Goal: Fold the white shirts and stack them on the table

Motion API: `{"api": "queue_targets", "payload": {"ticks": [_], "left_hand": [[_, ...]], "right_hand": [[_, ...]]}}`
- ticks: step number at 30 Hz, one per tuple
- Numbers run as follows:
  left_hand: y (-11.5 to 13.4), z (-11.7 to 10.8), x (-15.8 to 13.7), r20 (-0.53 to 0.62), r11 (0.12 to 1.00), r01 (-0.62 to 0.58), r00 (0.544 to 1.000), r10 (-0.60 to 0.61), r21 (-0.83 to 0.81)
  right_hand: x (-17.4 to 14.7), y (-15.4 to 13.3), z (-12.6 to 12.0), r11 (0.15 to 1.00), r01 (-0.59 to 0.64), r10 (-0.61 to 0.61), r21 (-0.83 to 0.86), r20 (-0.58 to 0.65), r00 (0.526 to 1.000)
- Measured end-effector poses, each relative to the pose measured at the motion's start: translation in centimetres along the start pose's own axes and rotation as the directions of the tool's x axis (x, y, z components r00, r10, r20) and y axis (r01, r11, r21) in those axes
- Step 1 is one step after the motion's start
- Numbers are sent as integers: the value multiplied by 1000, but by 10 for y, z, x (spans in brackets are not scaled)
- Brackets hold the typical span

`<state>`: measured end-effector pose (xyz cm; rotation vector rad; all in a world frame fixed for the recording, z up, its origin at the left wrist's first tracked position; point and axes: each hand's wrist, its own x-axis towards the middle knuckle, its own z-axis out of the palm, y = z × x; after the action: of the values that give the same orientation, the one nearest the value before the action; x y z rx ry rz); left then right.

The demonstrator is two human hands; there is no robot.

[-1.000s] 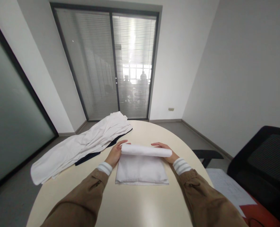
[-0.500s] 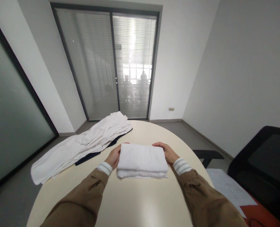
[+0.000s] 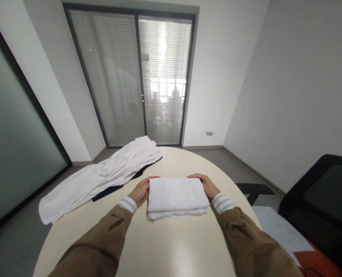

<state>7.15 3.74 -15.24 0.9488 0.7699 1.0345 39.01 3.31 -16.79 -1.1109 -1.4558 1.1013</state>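
A folded white cloth bundle [image 3: 176,194], thick and rectangular with stacked layers at its near edge, lies on the pale round table [image 3: 159,246]. My left hand [image 3: 141,191] grips its far left corner, fingers behind the far edge. On the opposite side my right hand [image 3: 207,186] holds the far right corner in the same way. The fingertips of both hands are partly hidden behind the cloth. Whether it is a garment or a plain cloth, I cannot tell.
Loose white clothes [image 3: 101,173] lie along the table's left edge, with a dark navy fabric [image 3: 109,192] under them. At the right stands a black mesh chair [image 3: 326,192], papers [image 3: 280,227] and something red [image 3: 317,261] beside it. A glass door with blinds [image 3: 115,77] is ahead.
The folded cloth has shifted slightly right and nearer to me and turned a little, its near edge now slanting. Both hands have kept hold of it.
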Motion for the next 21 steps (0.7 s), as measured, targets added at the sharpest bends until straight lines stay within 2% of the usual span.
{"api": "queue_targets", "payload": {"ticks": [2,4,6,7,9,11,12,14,15,17,21], "left_hand": [[-2,-1,3,-55,999,-29,998,30,23],[-3,-2,5,-104,997,-69,992,72,31],[-3,-2,7,-143,993,-112,983,117,43],[-3,-3,8,-160,990,-133,977,140,55],[-3,-4,10,-186,982,-166,966,180,90],[-3,-7,13,-188,972,-195,958,218,131],[-3,-9,14,-185,963,-211,953,241,166],[-3,-15,17,-191,936,-236,938,290,262],[-2,-18,18,-203,919,-241,928,312,311],[0,-24,19,-236,890,-240,907,348,387],[4,-28,17,-266,866,-217,893,362,450]], "right_hand": [[2,1,1,1000,-4,5,18,-35,999],[3,-2,1,999,32,-35,-21,-156,987],[1,-11,2,980,114,-157,-164,-285,946],[0,-18,4,951,165,-245,-263,-307,920],[-7,-35,11,846,291,-415,-447,-210,885],[-15,-52,26,704,434,-527,-562,-4,850],[-20,-59,35,621,509,-554,-596,124,823],[-27,-68,54,474,637,-526,-608,385,758],[-30,-71,63,418,677,-499,-606,469,729],[-34,-72,75,344,704,-451,-621,549,704],[-35,-67,81,296,675,-402,-676,553,730]]}}
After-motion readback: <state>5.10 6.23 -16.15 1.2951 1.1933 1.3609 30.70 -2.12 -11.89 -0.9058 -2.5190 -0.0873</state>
